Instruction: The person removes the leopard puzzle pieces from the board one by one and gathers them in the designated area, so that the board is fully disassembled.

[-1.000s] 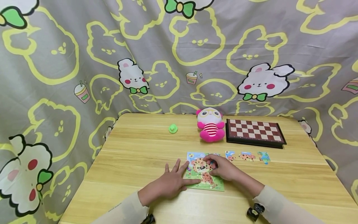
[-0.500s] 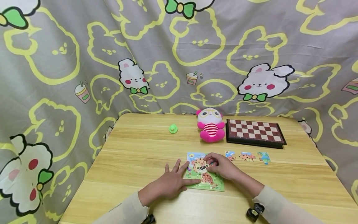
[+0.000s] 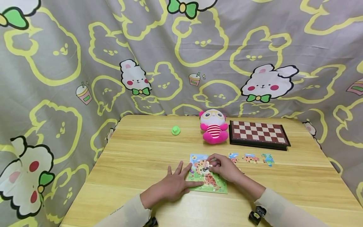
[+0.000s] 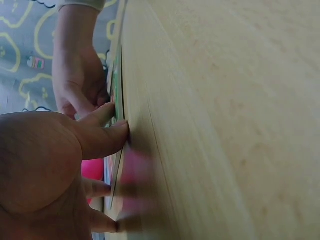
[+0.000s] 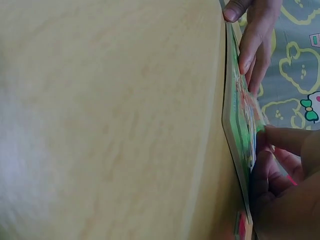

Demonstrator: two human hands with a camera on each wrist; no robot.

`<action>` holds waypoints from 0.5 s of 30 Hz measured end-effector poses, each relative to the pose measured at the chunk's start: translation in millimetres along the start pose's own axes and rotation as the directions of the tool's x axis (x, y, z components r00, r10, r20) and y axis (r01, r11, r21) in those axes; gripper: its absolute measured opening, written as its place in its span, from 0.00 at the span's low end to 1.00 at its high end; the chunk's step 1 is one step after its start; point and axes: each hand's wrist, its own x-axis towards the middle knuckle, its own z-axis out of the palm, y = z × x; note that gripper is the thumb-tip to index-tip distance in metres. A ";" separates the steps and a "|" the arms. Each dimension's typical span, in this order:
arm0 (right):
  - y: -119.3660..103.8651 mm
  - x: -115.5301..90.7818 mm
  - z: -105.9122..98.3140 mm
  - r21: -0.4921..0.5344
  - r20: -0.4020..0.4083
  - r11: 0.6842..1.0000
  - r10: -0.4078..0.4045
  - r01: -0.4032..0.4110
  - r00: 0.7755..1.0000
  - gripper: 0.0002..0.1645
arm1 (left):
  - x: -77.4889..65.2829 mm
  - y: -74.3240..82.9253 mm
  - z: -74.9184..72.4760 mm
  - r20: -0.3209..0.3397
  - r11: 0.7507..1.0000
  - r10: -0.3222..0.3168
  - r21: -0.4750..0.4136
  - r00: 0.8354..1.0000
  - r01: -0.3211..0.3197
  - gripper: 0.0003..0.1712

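A jigsaw puzzle board [image 3: 195, 186] showing a spotted leopard cub lies flat on the table. My left hand [image 3: 173, 186] spreads its fingers at the board's left side, one straight finger reaching across the picture. Over the cub's head, my right hand [image 3: 227, 168] pinches a puzzle piece [image 3: 209, 164] between thumb and fingers; the piece stands tilted up from the picture. Fingers cover the board's upper right part. In the right wrist view the right fingertips are right at the board's face [image 5: 242, 130].
Three loose puzzle pieces lie in a row right of the board: one [image 3: 233, 157], a second [image 3: 250, 158] and a third [image 3: 267, 159]. Behind stand a pink panda plush [image 3: 214, 127], a checkered game board [image 3: 258, 134] and a green toy duck [image 3: 175, 130]. A patterned curtain [image 3: 158, 104] borders the table.
My right hand has drawn the pinched piece up into a tilt over the cub's head, its fingers shifting slightly. The left hand has stayed in place.
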 end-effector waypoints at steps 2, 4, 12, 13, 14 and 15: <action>-0.2 0.0 -1.1 0.017 0.005 1.000 -0.007 0.007 1.000 0.16 | 0.3 -0.1 0.4 0.000 1.000 -0.001 0.001 1.000 0.001 0.34; 0.1 0.3 -2.7 0.033 0.017 0.999 -0.016 0.016 1.000 0.16 | 0.4 -0.1 0.6 0.000 1.000 -0.002 0.002 1.000 0.002 0.34; -1.2 -0.4 -8.9 0.089 0.039 0.996 -0.004 0.000 0.999 0.18 | 0.0 1.0 -1.0 -0.004 1.000 -0.002 -0.002 1.000 0.002 0.34; -1.7 -0.8 -9.6 0.090 0.037 0.996 -0.002 -0.001 0.999 0.18 | -0.1 1.0 -1.1 -0.004 1.000 -0.003 -0.002 1.000 0.003 0.34; -1.9 -1.1 -10.4 0.090 0.035 0.996 -0.001 -0.002 0.999 0.19 | -0.2 1.0 -1.2 -0.003 1.000 -0.003 -0.003 1.000 0.003 0.34; -2.0 -1.4 -11.2 0.090 0.035 0.996 0.000 -0.003 0.999 0.19 | -0.2 1.0 -1.3 -0.004 1.000 -0.002 -0.003 1.000 0.002 0.34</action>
